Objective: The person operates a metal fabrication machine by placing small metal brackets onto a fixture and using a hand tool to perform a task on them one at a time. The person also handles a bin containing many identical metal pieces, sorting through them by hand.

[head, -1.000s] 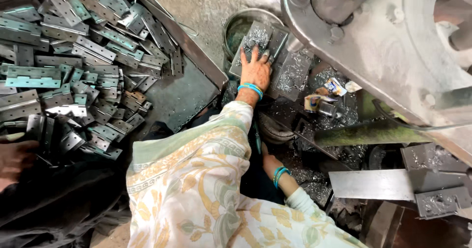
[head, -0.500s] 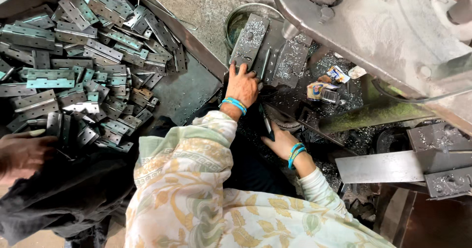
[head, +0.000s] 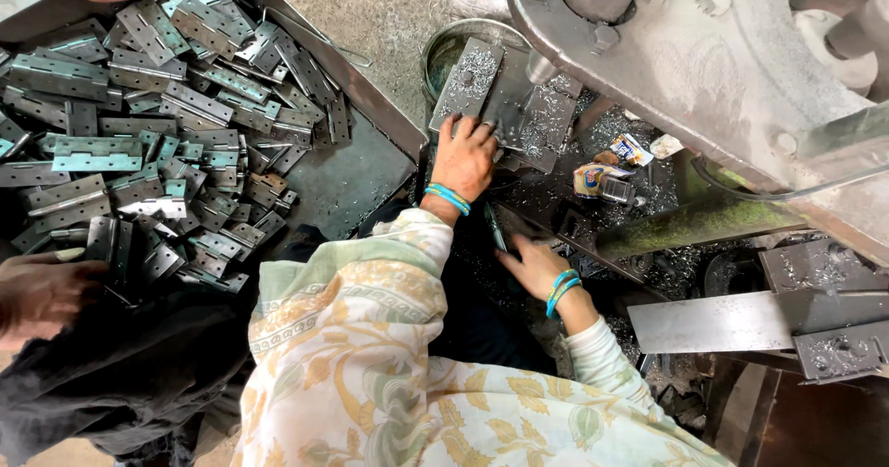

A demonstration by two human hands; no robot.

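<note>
The left hand (head: 466,157) lies flat, fingers spread, on a grey plate (head: 507,106) dusted with shavings under the machine (head: 704,69). The right hand (head: 534,265) hovers lower, half open; whether it grips anything cannot be told. A tray (head: 356,175) heaped with hinges (head: 139,143) sits left, another person's hand (head: 42,293) at its edge.

Hinge pile (head: 157,124) in tray (head: 361,180) left; metal plates (head: 505,97) right, under machine (head: 704,69).
</note>
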